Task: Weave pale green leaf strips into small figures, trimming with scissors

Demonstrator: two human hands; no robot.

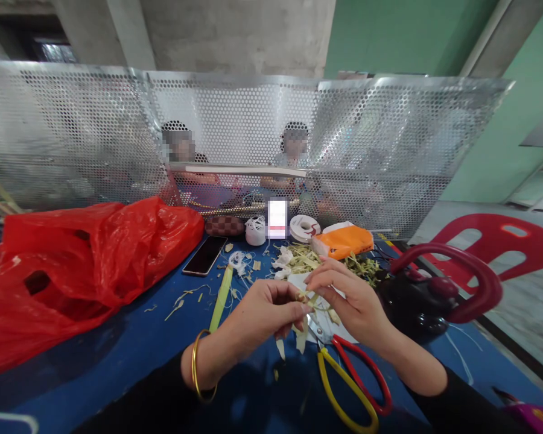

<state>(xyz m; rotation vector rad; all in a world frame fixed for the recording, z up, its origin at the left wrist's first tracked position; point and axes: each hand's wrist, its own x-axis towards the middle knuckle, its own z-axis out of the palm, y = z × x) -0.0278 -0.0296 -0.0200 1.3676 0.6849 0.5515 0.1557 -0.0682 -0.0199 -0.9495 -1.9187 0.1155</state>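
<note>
Both hands meet over the blue table, around a small piece made of pale green leaf strips (301,340). My left hand (278,308), with a gold bangle on its wrist, pinches the piece between thumb and fingers; strip ends hang below. My right hand (344,292) has its thumb and fingertips closed on the upper part of the same strips. How the strips are folded is partly hidden by the fingers. Just under the hands lie scissors (350,383) with one yellow and one red handle, blades on white paper. A flat green strip (221,298) lies beside my left forearm.
A red plastic bag (85,265) covers the left side. Behind the hands are a phone (205,255), string ball (255,231), tape roll (304,228), orange packet (344,240) and leaf scraps (364,268). A dark kettle (416,301) stands right. Two people sit behind the perforated metal screen (235,120).
</note>
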